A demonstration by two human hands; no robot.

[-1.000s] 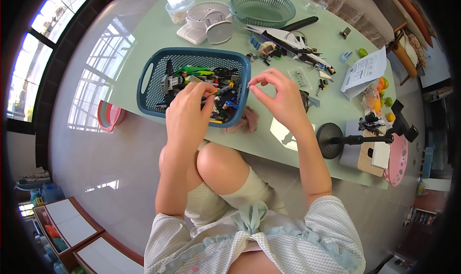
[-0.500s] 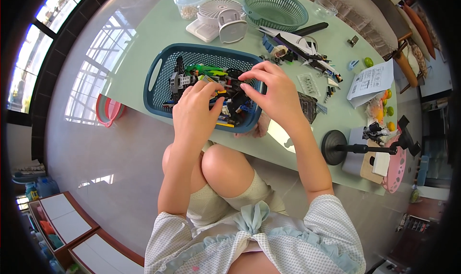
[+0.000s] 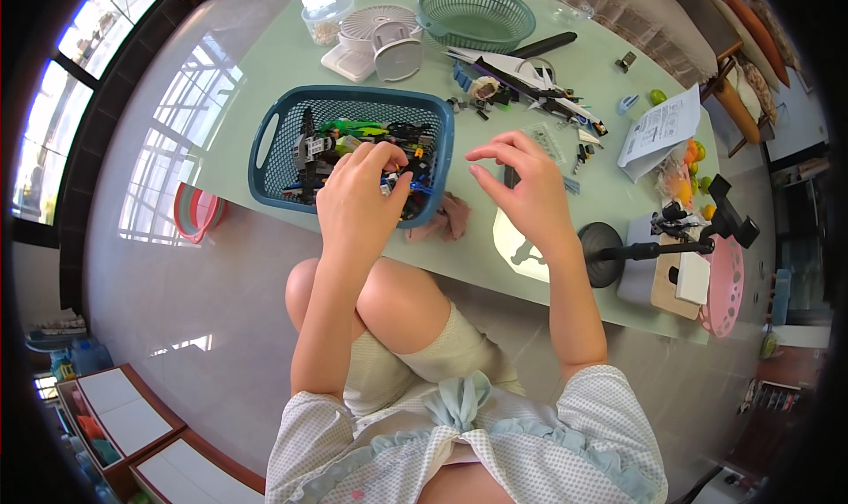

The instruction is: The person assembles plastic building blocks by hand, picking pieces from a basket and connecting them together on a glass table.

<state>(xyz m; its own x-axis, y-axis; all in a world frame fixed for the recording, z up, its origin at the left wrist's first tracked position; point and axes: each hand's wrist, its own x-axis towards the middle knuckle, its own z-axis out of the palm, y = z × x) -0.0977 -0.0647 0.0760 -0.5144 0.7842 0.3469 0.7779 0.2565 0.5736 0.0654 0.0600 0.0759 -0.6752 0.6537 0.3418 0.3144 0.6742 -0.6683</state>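
A blue plastic basket (image 3: 439, 151) with mesh walls stands on the table and holds a heap of small building-block pieces (image 3: 353, 133), grey, black, green, yellow and blue. My left hand (image 3: 360, 195) is over the near part of the heap, fingers curled down and thumb apart from them. Nothing plainly shows between its fingertips, though part of the space is hidden. To the right of the basket, my right hand (image 3: 521, 181) hovers above the table. Its thumb and fingers are bent but apart, with nothing visible in them.
The pale green glass table (image 3: 477, 257) carries a white fan (image 3: 375, 27), a green basket (image 3: 433, 22), a partly built model (image 3: 521, 75) and a paper sheet (image 3: 662, 133). A black round-based stand (image 3: 601, 252) is beside my right forearm. A pinkish cloth (image 3: 446, 219) lies by the blue basket.
My right hand has moved from over the basket's right side to the table beside it. My left hand stays over the pieces. The whole view has shifted slightly.
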